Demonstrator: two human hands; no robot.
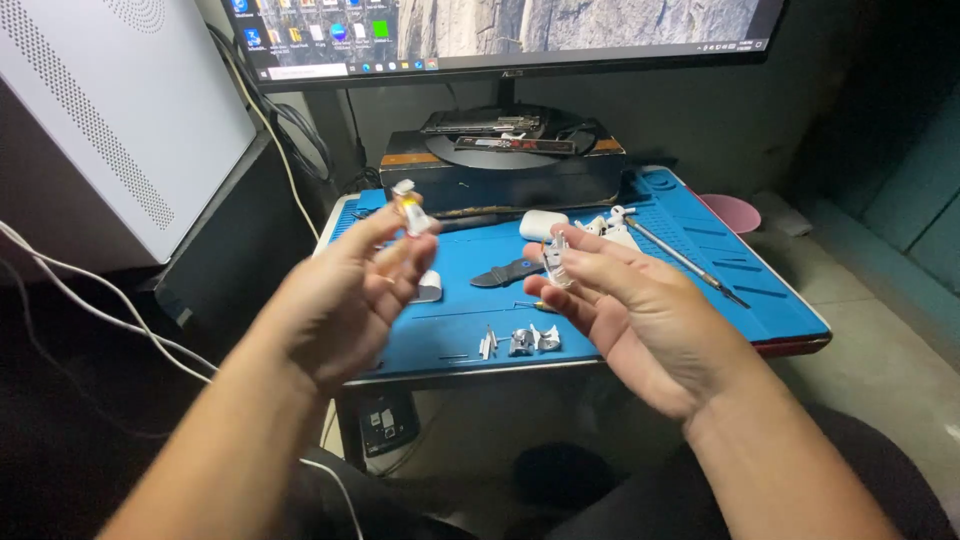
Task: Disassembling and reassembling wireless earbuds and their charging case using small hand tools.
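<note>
Above the blue work mat (600,300) on the desk, both hands are raised with a gap between them, each carrying a small part. The left hand (345,300) pinches a small white and yellow component (410,212) at its fingertips; the grip is narrow and closed on the piece, which stands roughly upright and projects above the fingers. The right hand (640,310) lies palm up, fingers loosely spread, and a small clear and white shell piece (556,262) rests against the fingertips; the grip there is light rather than clamped, and whether thumb pressure is applied cannot be told.

The two parts sit at nearly the same height, the left one slightly higher and farther from the camera. The shell piece lies to the right of the left-hand component, well apart from it, its long axis running roughly up and down.

On the mat below, between the hands, lies a row of small metal and white fragments (520,342). Farther back are a white earbud case (542,224), a dark flat prying tool (510,272) and a slender metal tool (685,258) lying diagonally. A monitor (500,30) stands behind.
</note>
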